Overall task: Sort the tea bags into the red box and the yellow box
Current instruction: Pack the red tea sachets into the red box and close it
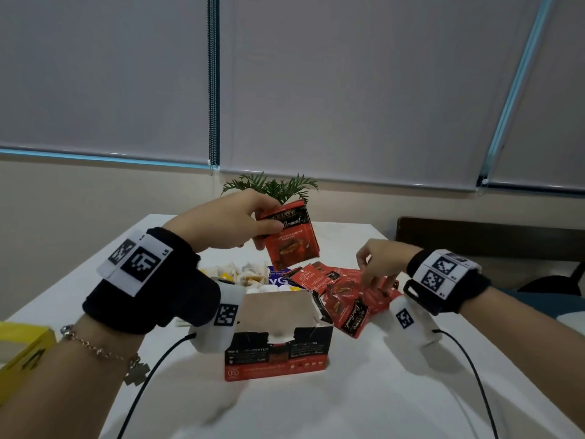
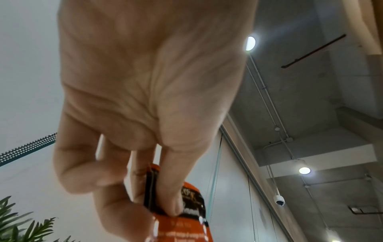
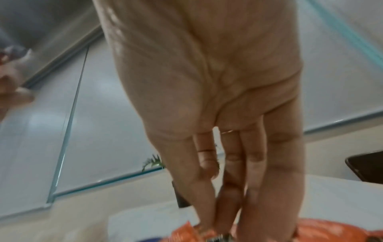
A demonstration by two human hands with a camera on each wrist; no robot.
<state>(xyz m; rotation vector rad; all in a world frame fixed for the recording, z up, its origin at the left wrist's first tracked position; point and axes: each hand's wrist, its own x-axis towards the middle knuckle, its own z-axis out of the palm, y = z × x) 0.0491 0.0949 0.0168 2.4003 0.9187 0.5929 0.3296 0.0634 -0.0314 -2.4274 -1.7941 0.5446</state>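
My left hand (image 1: 264, 228) is raised over the table and pinches a thin stack of red tea bags (image 1: 289, 239) by its top edge. In the left wrist view the thumb and fingers of the left hand (image 2: 165, 208) clamp the stack of red tea bags (image 2: 186, 229). My right hand (image 1: 375, 277) reaches down with straight fingers into a loose pile of red tea bags (image 1: 345, 296). Its fingertips (image 3: 209, 219) meet on the pile (image 3: 323, 229), and blur hides any grip. The red box (image 1: 275, 359) stands open in front. The yellow box (image 1: 22, 350) shows at the left edge.
A heap of white and yellow tea bags (image 1: 243, 275) lies behind the red box, beside a blue packet (image 1: 278, 280). A potted plant (image 1: 275, 185) stands at the table's far edge. A dark chair back (image 1: 474, 232) is at the right. Cables trail from both wrists.
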